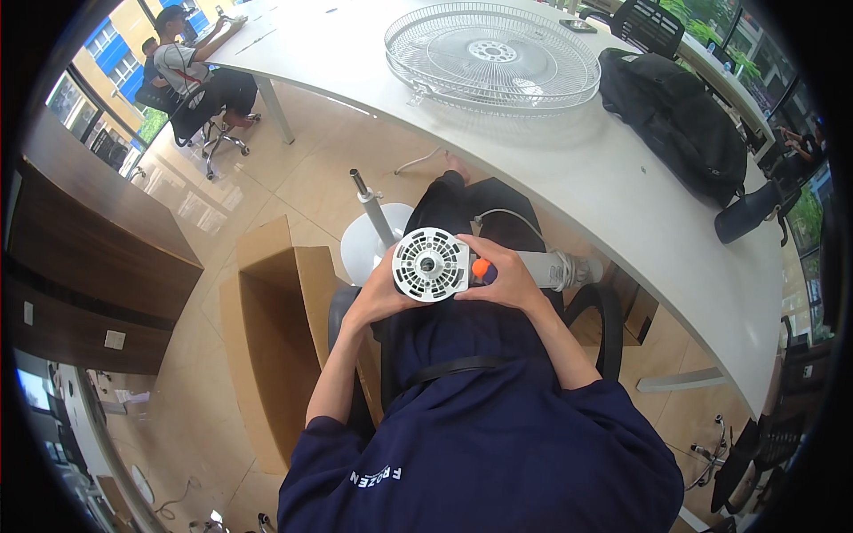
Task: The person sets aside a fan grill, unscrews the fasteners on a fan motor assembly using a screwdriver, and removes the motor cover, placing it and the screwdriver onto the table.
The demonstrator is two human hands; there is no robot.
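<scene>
In front of my lap I hold a white fan motor housing (411,258), round and slotted, with a dark shaft hole at its centre. My left hand (380,295) is wrapped round its left side. From the other side my right hand (508,276) grips it, thumb and fingers curved about its edge. Between the housing and my right palm shows a small orange and dark purple piece (482,267), its kind unclear. Just beyond my left hand stands a fan pole (377,218) on a round white base (357,246).
A white table (569,164) curves across the far and right sides, bearing a fan grille (493,89), a black backpack (680,120) and a dark bottle (748,213). An open cardboard box (253,355) stands at my left. A white tube with coiled cord (567,270) lies at right. Another person (191,67) sits far left.
</scene>
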